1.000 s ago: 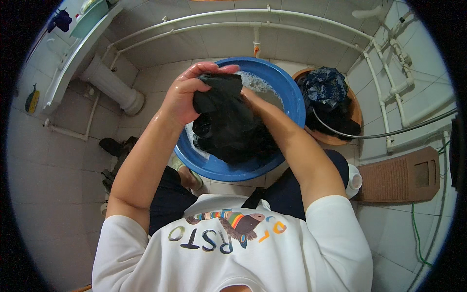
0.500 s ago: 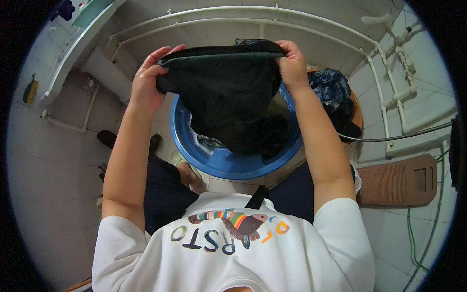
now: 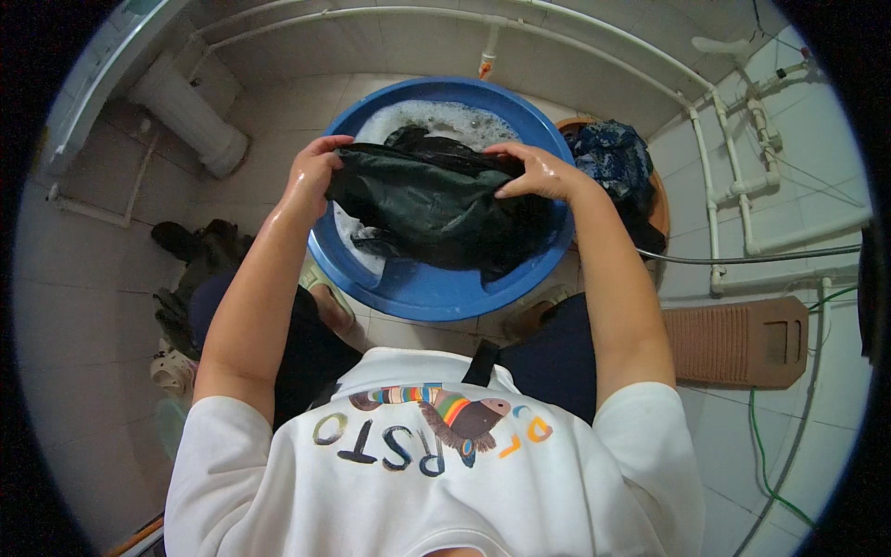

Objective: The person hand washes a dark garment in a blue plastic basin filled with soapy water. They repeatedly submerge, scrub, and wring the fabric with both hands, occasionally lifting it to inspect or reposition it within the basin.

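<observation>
A wet, dark green-black garment (image 3: 422, 200) lies bunched in a large blue basin (image 3: 445, 311), over white suds (image 3: 455, 119). Its kind I cannot make out. My left hand (image 3: 317, 174) grips the garment's left end, fingers curled over its edge at the basin's left rim. On the other side my right hand (image 3: 540, 174) holds the upper right edge, with the thumb on the near side and the fingers on the far side. Both hands look wet. Part of the cloth rests in the basin, and its underside is hidden.
To the right of the basin, an orange-brown tub (image 3: 661, 209) holds dark and blue patterned clothes (image 3: 613, 162). A brown washboard (image 3: 733, 343) lies farther right. A grey hose (image 3: 761, 259) crosses above it. White pipes (image 3: 715, 186) line the walls. Shoes (image 3: 176, 371) stand at the left.
Both hands have lowered the garment from a stretched position above the basin into it. The cloth now lies bunched, and the far suds have come into sight.
</observation>
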### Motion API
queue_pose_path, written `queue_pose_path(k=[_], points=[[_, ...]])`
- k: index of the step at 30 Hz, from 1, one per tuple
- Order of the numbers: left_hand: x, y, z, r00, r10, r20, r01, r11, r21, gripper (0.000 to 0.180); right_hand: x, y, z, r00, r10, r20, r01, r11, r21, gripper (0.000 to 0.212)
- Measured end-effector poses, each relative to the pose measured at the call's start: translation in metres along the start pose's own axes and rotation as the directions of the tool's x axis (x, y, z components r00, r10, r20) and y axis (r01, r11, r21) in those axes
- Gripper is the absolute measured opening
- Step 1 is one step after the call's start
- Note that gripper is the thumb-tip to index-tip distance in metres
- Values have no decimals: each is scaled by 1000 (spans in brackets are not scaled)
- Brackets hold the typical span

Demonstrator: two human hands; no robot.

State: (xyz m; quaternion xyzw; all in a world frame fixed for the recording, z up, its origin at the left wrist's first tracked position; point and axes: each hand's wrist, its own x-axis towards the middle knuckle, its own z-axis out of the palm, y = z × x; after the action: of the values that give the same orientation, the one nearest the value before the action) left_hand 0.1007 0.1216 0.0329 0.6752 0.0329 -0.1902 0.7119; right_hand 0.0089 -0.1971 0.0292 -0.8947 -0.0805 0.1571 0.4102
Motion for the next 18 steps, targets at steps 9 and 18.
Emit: queue_pose_path(k=[9,18], points=[[17,-11,5,639,764,86,-490,319,811,30,0,29,-1,930,284,-231,-265,958,109,38],[-27,-61,67,771,244,589,-637,287,715,41,21,-43,-25,871,159,-465,178,779,601,25]])
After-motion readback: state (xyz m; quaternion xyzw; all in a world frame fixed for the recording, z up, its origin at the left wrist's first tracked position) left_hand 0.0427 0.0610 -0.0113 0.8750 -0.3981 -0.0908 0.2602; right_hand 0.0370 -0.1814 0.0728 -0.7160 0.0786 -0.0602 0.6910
